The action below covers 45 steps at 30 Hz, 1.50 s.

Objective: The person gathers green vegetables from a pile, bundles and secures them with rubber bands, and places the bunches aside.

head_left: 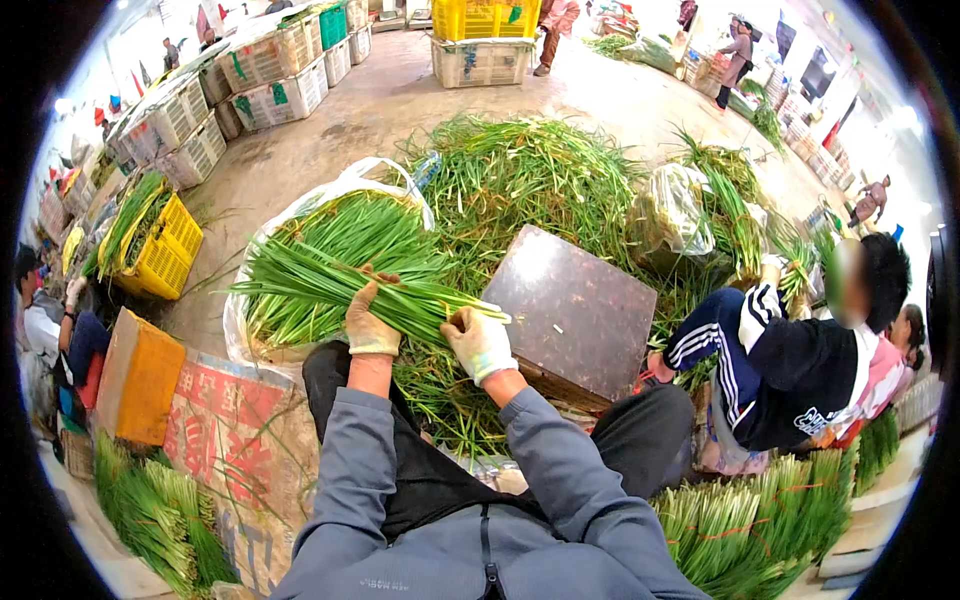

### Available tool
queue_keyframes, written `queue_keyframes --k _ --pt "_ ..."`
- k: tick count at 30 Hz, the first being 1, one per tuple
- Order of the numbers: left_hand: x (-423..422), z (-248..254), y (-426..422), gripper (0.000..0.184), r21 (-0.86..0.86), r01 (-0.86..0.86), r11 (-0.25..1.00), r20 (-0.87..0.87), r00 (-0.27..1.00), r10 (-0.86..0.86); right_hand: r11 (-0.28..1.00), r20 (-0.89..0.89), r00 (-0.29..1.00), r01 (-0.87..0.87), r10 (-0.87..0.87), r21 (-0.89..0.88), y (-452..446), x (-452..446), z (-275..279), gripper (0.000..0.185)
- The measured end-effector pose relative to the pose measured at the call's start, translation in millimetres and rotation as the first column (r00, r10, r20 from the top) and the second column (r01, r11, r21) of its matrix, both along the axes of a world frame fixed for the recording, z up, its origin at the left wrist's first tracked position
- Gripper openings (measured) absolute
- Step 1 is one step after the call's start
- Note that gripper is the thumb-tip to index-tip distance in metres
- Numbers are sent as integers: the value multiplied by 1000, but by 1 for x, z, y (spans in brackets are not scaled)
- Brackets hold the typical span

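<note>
- while the left hand (372,328) wraps round a bundle of green stalks (325,283), thumb uppermost, the long leaves fan out beyond it to the left; the hold is near the middle, probably so that the limp lengths lie together and balance.
- the right hand (482,345) has its fingers curled in at the pale stem ends, touching them; whether it pinches any stalk i cannot tell.
- so the bundle lies inside the left hand and slants down to the right hand, with a few pale tips showing just past those fingers.
- 2 white gloves (374,340) cover the hands, likely against dirt and wet.
- under the leaves stands a white sack (238,325) of loose greens (365,222), its wide mouth near the left hand, perhaps for easy reach.
- a flat-topped block (570,315) stands near the right hand, beyond its fingers, low enough to suit someone seated.
- a heap of greens (530,165) spreads behind it.
- by the right sleeve (575,465), tied bundles (760,525) stand packed side by side, seemingly to stay upright.
</note>
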<state>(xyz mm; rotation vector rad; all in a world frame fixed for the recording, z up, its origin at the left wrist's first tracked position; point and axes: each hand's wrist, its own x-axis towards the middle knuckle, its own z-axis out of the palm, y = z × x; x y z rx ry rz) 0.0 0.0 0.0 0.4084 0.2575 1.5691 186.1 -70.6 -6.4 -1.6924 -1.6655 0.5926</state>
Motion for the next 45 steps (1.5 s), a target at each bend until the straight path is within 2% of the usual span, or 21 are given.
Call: queue_keyframes --k 2,3,5,6,7,9,13,16,17,20,22,23,25,27,30,31,34,35,41,44,45 --pt "9 -4 -10 49 3 21 1000 -21 1000 -21 987 -237 970 -17 55 162 -5 13 -11 27" --pt "34 -41 -50 49 -106 16 994 74 997 -9 999 -319 948 3 11 43 -41 47 -40 24" --pt "32 -49 -51 47 -114 39 993 102 994 -27 983 -560 821 8 -111 -183 -53 67 -18 23" --pt "25 -43 -50 45 -117 54 992 94 995 -43 998 -540 840 27 -51 -52 -47 76 -28 16" --pt "23 -43 -48 45 -117 56 992 93 995 -45 980 -605 779 59 -163 -189 -57 81 -1 25" --pt "22 -44 -46 44 -165 25 986 78 997 -13 993 -332 941 30 -66 -112 -50 99 -12 27" --pt "27 -47 -44 45 -134 78 988 68 995 -69 1000 -393 919 -19 19 5 -53 85 -16 35" --pt "33 -44 -49 47 -139 162 977 118 982 -146 996 -19 996 -92 93 22 -51 72 -13 38" --pt "34 -42 -51 48 -128 209 970 136 972 -192 988 -38 990 -136 134 -73 -48 71 -15 37" --pt "31 -44 -54 52 -102 262 960 127 960 -249 977 -127 977 -187 174 -106 -46 76 -24 36" --pt "32 -41 -56 56 -83 314 946 130 945 -302 901 -393 899 -321 193 -292 -46 85 -21 33" --pt "33 -40 -57 56 -85 313 946 130 945 -301 900 -394 899 -322 193 -294 -48 90 -20 33" --pt "34 -42 -58 56 -96 319 943 120 944 -307 805 -717 696 -448 40 -390 -56 93 -4 29" --pt "36 -44 -58 57 -99 326 940 83 944 -318 813 -797 602 -441 -47 -381 -61 91 5 26" --pt "37 -45 -58 61 -91 354 931 37 935 -352 797 -953 292 -556 -79 -237 -69 95 18 25" --pt "38 -45 -59 62 -84 377 922 29 926 -376 796 -953 291 -556 -81 -238 -73 97 26 25" --pt "38 -43 -62 64 -89 360 929 -4 932 -362 874 -992 120 -477 -35 -89 -86 108 52 19" --pt "37 -43 -64 65 -97 346 933 -15 937 -349 902 -999 -6 -431 38 37 -89 116 40 18" --pt "34 -42 -65 71 -151 343 927 -88 929 -358 952 -967 -30 -174 252 253 -113 147 96 17" --pt "32 -41 -64 51 -160 351 923 -64 929 -364 744 -795 -153 -283 587 605 -118 163 127 28" --pt "30 -42 -62 51 -162 350 923 -61 930 -363 748 -795 -144 -274 590 605 -122 170 129 26"
